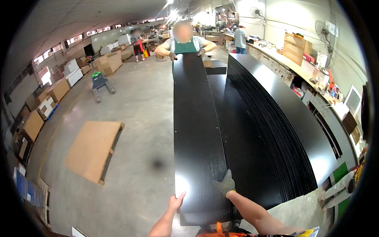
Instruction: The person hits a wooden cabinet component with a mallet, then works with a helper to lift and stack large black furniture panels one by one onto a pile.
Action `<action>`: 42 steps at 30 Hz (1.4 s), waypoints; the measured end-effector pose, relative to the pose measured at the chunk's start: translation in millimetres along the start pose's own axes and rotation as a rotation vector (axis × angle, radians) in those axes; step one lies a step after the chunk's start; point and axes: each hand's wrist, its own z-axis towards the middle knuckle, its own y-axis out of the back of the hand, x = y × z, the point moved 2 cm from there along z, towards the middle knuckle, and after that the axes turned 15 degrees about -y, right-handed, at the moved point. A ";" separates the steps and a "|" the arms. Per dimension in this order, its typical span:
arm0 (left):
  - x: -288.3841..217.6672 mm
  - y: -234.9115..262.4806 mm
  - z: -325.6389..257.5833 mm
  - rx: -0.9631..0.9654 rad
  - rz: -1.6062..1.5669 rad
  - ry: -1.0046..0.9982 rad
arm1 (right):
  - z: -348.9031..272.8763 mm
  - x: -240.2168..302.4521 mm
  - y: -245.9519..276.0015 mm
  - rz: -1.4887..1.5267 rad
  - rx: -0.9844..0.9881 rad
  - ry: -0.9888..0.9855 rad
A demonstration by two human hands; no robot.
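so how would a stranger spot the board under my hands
Find the tall stack of black boards right of centre. Left of it, a long black board runs from a person in a green apron to your bare left hand and gloved right hand. Only this board has hands at both ends.

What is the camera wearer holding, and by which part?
A long black board: the left hand grips its left edge near the closest end; the gloved right hand lies at its right edge, its grip unclear.
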 end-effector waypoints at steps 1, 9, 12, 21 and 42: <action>-8.9 0.5 -4.2 -0.034 -0.019 -0.047 | -0.1 5.2 10.4 0.068 0.112 -0.175; 16.9 -14.3 0.1 -0.037 -0.092 -0.103 | -17.0 -35.8 4.1 0.122 0.285 -0.303; -5.1 -18.7 -4.8 -0.126 -0.199 -0.195 | -1.1 -68.6 -13.1 0.157 0.198 -0.303; 41.9 -7.0 11.3 -0.072 -0.073 -0.045 | -41.8 -9.2 20.2 0.146 0.426 -0.324; -224.8 30.0 -92.3 0.157 -0.507 -0.269 | -99.6 27.0 280.7 -0.109 0.054 0.050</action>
